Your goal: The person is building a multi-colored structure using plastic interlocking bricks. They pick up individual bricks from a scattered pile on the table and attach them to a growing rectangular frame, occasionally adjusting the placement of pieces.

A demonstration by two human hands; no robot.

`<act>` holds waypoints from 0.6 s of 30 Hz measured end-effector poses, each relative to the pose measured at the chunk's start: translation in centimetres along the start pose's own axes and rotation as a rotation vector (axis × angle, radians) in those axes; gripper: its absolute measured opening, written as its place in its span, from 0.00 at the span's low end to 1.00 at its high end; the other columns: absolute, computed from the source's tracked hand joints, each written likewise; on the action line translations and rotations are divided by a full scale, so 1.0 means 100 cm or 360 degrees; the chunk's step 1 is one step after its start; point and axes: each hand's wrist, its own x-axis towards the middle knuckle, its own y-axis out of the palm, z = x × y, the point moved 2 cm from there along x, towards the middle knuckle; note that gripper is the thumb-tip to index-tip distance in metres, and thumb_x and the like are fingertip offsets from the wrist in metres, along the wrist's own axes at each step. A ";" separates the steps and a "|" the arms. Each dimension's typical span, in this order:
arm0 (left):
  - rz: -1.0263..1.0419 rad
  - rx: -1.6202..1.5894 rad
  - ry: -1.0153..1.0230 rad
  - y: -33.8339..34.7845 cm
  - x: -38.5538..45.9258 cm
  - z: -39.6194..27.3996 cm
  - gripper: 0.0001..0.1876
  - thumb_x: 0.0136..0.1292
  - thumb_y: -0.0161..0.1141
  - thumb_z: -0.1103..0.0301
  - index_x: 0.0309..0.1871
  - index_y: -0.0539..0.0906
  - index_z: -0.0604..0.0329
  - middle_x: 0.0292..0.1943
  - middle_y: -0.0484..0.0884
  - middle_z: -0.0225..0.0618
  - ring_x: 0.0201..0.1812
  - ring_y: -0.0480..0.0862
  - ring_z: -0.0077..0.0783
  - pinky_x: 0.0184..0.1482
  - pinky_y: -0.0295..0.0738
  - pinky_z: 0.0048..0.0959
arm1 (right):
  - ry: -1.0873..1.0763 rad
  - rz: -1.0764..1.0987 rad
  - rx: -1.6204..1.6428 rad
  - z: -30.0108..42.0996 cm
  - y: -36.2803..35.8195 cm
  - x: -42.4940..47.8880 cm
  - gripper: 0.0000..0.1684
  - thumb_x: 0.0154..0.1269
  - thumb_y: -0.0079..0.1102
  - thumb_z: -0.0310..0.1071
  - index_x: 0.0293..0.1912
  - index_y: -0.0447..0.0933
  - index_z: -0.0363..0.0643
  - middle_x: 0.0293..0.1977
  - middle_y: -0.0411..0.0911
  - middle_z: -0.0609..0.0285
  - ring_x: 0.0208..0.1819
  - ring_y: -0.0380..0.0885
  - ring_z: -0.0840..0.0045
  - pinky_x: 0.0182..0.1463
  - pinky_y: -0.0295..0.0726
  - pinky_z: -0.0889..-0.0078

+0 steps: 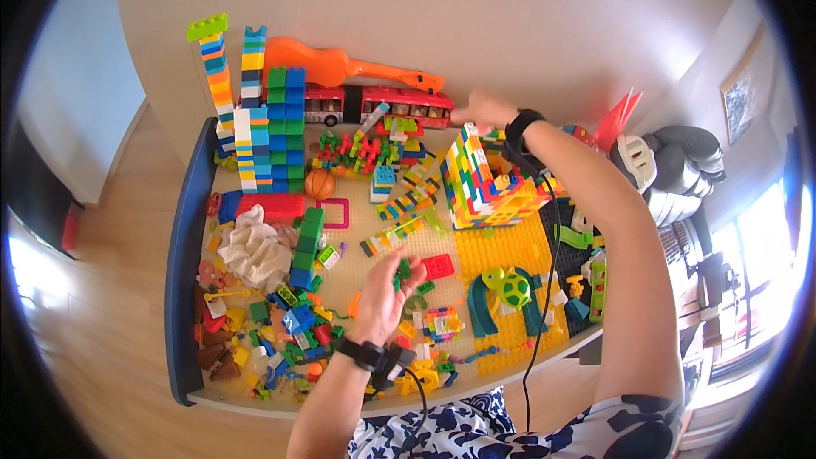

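My left hand (382, 299) is palm up over the middle of the play table, its fingers curled around small green toy bricks (401, 273). A red plastic piece (438, 265) lies just right of its fingertips. My right hand (484, 111) reaches to the back, beside the end of a red toy bus (408, 105) and behind a multicoloured brick building (488, 197); whether it holds anything cannot be seen. Left of the building lie striped rows of bricks (408, 199) and a light blue and white brick stack (383, 183). A toy turtle (513, 287) sits on the yellow baseplate (510, 248).
Tall brick towers (253, 64) and a green and blue brick wall (285, 127) stand at the back left, near an orange toy guitar (319, 64). A crumpled white cloth (255, 248) and loose bricks (299, 325) cover the left front. A black cable (553, 255) hangs from my right wrist.
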 end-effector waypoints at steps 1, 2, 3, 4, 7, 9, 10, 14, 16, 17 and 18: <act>-0.0034 -0.0271 -0.0059 0.000 0.002 0.000 0.11 0.67 0.50 0.69 0.47 0.74 0.66 0.38 0.79 0.39 0.42 0.81 0.32 0.47 0.78 0.28 | -0.0087 -0.0020 0.0062 -0.002 -0.006 -0.003 0.17 0.54 0.58 0.41 0.26 0.78 0.35 0.21 0.78 0.53 0.24 0.79 0.69 0.29 0.78 0.68; 0.0055 -0.0358 0.0012 -0.008 0.005 0.001 0.12 0.67 0.46 0.73 0.51 0.70 0.70 0.45 0.76 0.49 0.49 0.79 0.43 0.57 0.75 0.34 | -0.0193 -0.0031 0.0124 0.007 -0.013 -0.005 0.16 0.55 0.58 0.41 0.28 0.78 0.35 0.22 0.78 0.54 0.24 0.79 0.72 0.29 0.78 0.71; 0.0144 -0.0388 0.0010 -0.012 0.009 0.001 0.12 0.66 0.45 0.77 0.51 0.70 0.71 0.49 0.74 0.53 0.53 0.77 0.45 0.60 0.73 0.33 | -0.0303 0.0003 0.0344 0.013 -0.012 -0.017 0.15 0.56 0.57 0.40 0.30 0.78 0.34 0.22 0.78 0.56 0.23 0.79 0.75 0.28 0.77 0.73; 0.0124 -0.0420 0.0071 -0.012 0.007 -0.004 0.12 0.65 0.46 0.78 0.52 0.70 0.70 0.50 0.74 0.52 0.53 0.77 0.45 0.60 0.73 0.34 | -0.0437 0.0060 0.0568 0.033 -0.013 -0.028 0.15 0.57 0.57 0.38 0.32 0.79 0.34 0.22 0.78 0.58 0.23 0.78 0.78 0.27 0.76 0.75; 0.0186 -0.0453 0.0202 -0.006 0.002 -0.007 0.14 0.64 0.50 0.79 0.54 0.71 0.68 0.51 0.74 0.49 0.53 0.77 0.42 0.60 0.72 0.33 | -0.0542 0.0610 0.1158 0.084 0.015 -0.117 0.16 0.60 0.57 0.35 0.44 0.76 0.33 0.28 0.78 0.63 0.24 0.76 0.83 0.28 0.76 0.77; 0.0196 -0.0414 0.0283 -0.007 0.000 -0.012 0.14 0.64 0.52 0.78 0.53 0.72 0.67 0.50 0.75 0.45 0.53 0.77 0.37 0.61 0.72 0.32 | -0.0612 0.0632 0.1067 0.110 0.029 -0.161 0.16 0.62 0.56 0.34 0.47 0.75 0.34 0.32 0.77 0.60 0.27 0.77 0.81 0.31 0.77 0.77; 0.0198 -0.0379 0.0283 -0.001 -0.002 -0.010 0.12 0.64 0.52 0.78 0.51 0.74 0.67 0.49 0.76 0.43 0.52 0.77 0.35 0.61 0.72 0.31 | -0.0666 0.0517 0.1032 0.112 0.037 -0.172 0.16 0.62 0.56 0.33 0.48 0.75 0.35 0.34 0.76 0.59 0.29 0.78 0.79 0.33 0.78 0.76; 0.0406 -0.0263 0.0182 0.006 -0.007 -0.009 0.14 0.64 0.50 0.79 0.53 0.73 0.67 0.48 0.76 0.38 0.50 0.78 0.28 0.58 0.73 0.26 | -0.1181 -0.0001 0.0733 0.110 0.070 -0.187 0.16 0.60 0.56 0.29 0.49 0.74 0.38 0.41 0.73 0.56 0.37 0.78 0.71 0.38 0.78 0.73; 0.0500 -0.0127 0.0152 0.009 -0.005 -0.009 0.19 0.63 0.48 0.80 0.59 0.68 0.70 0.50 0.75 0.39 0.51 0.77 0.28 0.56 0.73 0.25 | -0.1396 -0.0062 0.0553 0.108 0.065 -0.192 0.15 0.55 0.59 0.28 0.45 0.74 0.40 0.43 0.72 0.56 0.42 0.76 0.65 0.42 0.78 0.67; 0.0528 -0.0116 0.0120 0.011 -0.008 -0.008 0.20 0.63 0.48 0.80 0.60 0.67 0.70 0.51 0.75 0.39 0.51 0.77 0.29 0.57 0.73 0.25 | -0.1433 -0.0040 0.0497 0.106 0.067 -0.193 0.13 0.55 0.58 0.29 0.43 0.75 0.40 0.42 0.71 0.55 0.42 0.76 0.63 0.42 0.77 0.65; 0.0557 -0.0104 0.0093 0.015 -0.013 -0.009 0.21 0.63 0.48 0.80 0.61 0.66 0.70 0.51 0.75 0.40 0.52 0.77 0.29 0.57 0.73 0.26 | -0.1474 -0.0019 0.0439 0.107 0.067 -0.194 0.11 0.55 0.57 0.30 0.41 0.75 0.40 0.41 0.71 0.54 0.42 0.75 0.62 0.43 0.77 0.63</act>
